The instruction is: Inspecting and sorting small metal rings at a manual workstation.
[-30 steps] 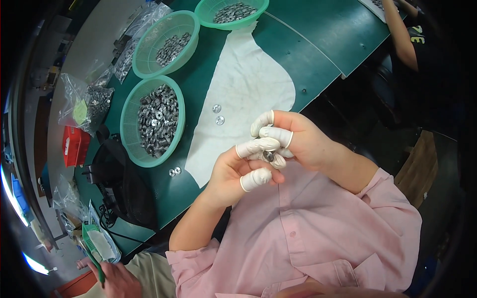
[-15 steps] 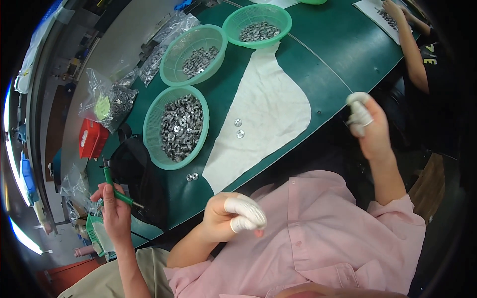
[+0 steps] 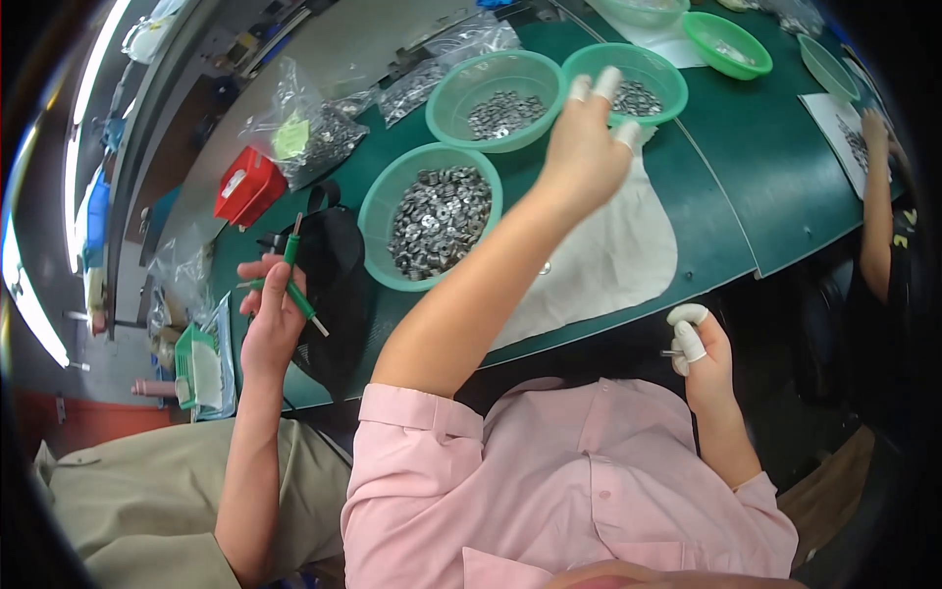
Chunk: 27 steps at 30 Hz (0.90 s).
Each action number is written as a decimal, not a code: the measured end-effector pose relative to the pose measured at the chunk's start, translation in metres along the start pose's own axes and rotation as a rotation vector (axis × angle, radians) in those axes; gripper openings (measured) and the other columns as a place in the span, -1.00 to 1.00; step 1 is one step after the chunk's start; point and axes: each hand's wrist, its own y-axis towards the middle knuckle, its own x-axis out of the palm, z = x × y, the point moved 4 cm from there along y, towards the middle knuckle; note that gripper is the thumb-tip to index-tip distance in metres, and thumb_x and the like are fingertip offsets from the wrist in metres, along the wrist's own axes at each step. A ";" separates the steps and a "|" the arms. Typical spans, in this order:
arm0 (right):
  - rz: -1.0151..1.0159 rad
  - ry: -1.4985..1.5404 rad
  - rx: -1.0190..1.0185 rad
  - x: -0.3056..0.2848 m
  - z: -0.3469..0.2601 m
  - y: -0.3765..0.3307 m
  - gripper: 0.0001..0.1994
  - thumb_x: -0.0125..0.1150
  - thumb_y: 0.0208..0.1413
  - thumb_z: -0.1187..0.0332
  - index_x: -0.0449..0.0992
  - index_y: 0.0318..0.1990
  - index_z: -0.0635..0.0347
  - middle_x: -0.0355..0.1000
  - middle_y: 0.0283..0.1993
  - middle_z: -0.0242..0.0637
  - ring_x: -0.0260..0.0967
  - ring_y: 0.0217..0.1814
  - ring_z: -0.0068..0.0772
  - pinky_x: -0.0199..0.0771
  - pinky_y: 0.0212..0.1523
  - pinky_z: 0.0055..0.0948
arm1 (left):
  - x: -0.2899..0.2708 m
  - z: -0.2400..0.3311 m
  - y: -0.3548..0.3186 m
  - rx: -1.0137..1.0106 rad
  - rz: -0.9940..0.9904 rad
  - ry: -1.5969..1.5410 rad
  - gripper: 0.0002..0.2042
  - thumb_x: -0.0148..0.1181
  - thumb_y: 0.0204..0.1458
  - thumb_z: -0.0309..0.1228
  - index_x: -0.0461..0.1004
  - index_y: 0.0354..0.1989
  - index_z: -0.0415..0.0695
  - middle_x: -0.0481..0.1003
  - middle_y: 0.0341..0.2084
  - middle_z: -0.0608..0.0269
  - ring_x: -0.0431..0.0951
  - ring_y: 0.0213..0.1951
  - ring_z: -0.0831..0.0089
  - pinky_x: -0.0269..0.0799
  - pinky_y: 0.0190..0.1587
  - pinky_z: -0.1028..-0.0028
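Observation:
My left hand point(image 3: 589, 137) is stretched out above the table, fingers apart in white finger cots, hovering between two green bowls of small metal parts point(image 3: 500, 98) point(image 3: 643, 93); nothing shows in it. My right hand point(image 3: 699, 358) stays low by the table's near edge, its cot-covered fingertips pinching a small metal part point(image 3: 673, 353). A larger green bowl point(image 3: 432, 221) heaped with metal rings sits left of my forearm. A white cloth point(image 3: 613, 260) lies on the green table point(image 3: 726, 226) under my arm.
A co-worker's hand point(image 3: 270, 314) at left holds green-handled tools beside a black bag point(image 3: 339, 265). A red box point(image 3: 245, 187) and plastic bags of parts point(image 3: 314, 133) lie behind. More green bowls point(image 3: 726, 44) stand at the far right, near another person's arm point(image 3: 873, 196).
My left hand has gone from near my chest out over the bowls. My right hand has dropped from raised at the right to the table's near edge.

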 end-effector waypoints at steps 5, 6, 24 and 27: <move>0.118 -0.019 -0.045 -0.011 0.012 -0.002 -0.92 -0.04 0.14 0.40 0.35 -0.26 0.16 0.06 -0.65 -0.61 -0.13 -0.71 -0.83 -0.17 -0.72 -0.75 | 0.003 0.033 -0.072 0.013 -0.096 -0.205 -0.60 0.09 -0.07 -0.56 0.29 0.02 -0.15 0.28 -0.02 0.02 0.42 -0.15 0.31 0.40 -0.16 0.45; 0.117 -0.007 -0.035 -0.009 0.014 -0.001 -0.92 -0.05 0.14 0.40 0.35 -0.25 0.16 0.06 -0.65 -0.61 -0.13 -0.71 -0.83 -0.17 -0.72 -0.75 | -0.005 0.038 -0.088 0.004 -0.113 -0.194 -0.61 0.08 -0.07 -0.57 0.31 0.01 -0.15 0.29 -0.05 0.04 0.42 -0.17 0.33 0.39 -0.19 0.46; 0.110 0.028 -0.084 0.047 0.036 -0.024 -0.90 -0.06 0.16 0.41 0.36 -0.22 0.15 0.12 -0.67 -0.63 -0.09 -0.73 -0.86 -0.17 -0.74 -0.77 | -0.035 0.015 -0.197 -0.226 -0.059 -0.247 -0.75 0.09 -0.09 -0.56 0.44 -0.18 -0.22 0.36 -0.17 0.00 0.48 -0.39 0.26 0.43 -0.34 0.45; 0.090 0.022 -0.081 0.046 0.035 -0.025 -0.90 -0.06 0.15 0.40 0.36 -0.21 0.15 0.12 -0.67 -0.63 -0.08 -0.73 -0.86 -0.16 -0.74 -0.78 | -0.034 0.014 -0.198 -0.208 -0.041 -0.257 -0.76 0.09 -0.09 -0.56 0.44 -0.18 -0.22 0.36 -0.17 0.00 0.48 -0.39 0.28 0.43 -0.35 0.47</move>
